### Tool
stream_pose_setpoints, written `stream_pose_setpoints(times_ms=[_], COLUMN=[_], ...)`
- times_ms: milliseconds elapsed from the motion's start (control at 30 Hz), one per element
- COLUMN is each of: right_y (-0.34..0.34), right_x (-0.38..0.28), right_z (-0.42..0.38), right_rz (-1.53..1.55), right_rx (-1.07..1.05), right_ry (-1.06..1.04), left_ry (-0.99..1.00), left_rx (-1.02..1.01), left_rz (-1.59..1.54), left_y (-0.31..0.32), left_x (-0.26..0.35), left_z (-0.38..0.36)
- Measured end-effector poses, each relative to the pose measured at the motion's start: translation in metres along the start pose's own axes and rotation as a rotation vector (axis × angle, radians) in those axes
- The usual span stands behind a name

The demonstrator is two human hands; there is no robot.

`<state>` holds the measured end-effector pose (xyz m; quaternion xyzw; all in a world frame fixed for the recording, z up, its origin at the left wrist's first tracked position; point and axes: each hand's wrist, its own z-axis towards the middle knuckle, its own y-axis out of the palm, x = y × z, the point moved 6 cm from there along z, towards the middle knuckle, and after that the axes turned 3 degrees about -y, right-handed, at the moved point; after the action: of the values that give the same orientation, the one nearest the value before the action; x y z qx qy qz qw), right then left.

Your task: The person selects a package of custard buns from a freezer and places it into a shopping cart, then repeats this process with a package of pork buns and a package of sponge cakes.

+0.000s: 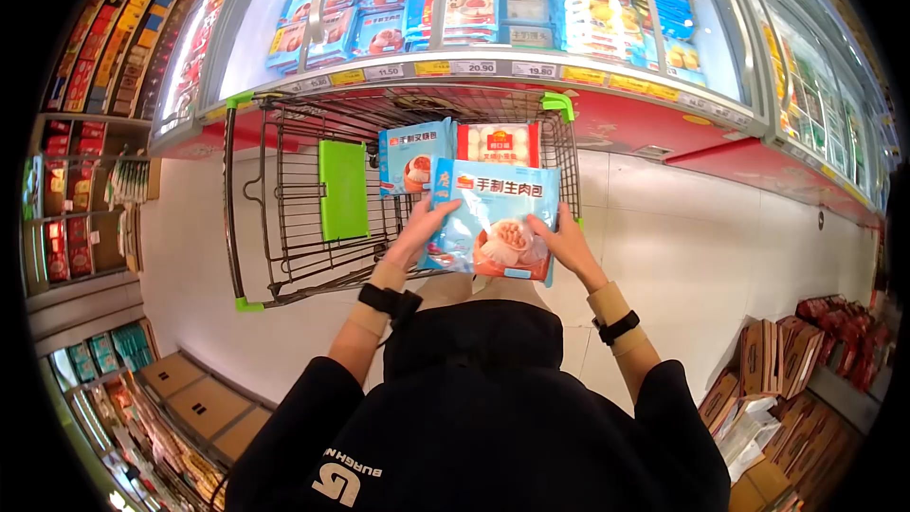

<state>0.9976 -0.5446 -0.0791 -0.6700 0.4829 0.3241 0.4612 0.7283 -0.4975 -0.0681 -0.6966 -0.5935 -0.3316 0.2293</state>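
Observation:
Between my two hands is a light blue frozen bun package [498,218], held above the near side of a wire shopping cart [284,180]. My left hand [422,232] grips its left edge and my right hand [567,245] its right edge, with the thumb on the front. Behind it in the cart lie another blue package [413,154] on the left and a red and white package [498,140] on the right, partly covered by the held one.
A glass-fronted freezer [445,55] with bagged food runs along the far side. Shelves [90,199] and cardboard boxes [204,398] stand at the left. More boxes [777,356] are at the lower right. A green panel [342,190] is on the cart.

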Motion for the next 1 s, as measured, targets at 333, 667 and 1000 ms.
stream_pose_setpoints(times_ms=[333,667,1000], right_y=[0.012,0.051,0.048], right_x=[0.056,0.138,0.156], right_z=[0.100,0.208,0.256], right_rz=[-0.091,-0.158,-0.045], right_rx=[-0.107,-0.063,0.057], right_ry=[0.155,0.306,0.392], left_ry=[-0.128,-0.156,-0.013], left_rx=[0.053,0.073,0.218], left_rz=[-0.146,0.048,0.314], left_y=[-0.013,-0.020,-0.024], left_x=[-0.049,-0.052,-0.066], left_z=[0.096,0.218,0.287])
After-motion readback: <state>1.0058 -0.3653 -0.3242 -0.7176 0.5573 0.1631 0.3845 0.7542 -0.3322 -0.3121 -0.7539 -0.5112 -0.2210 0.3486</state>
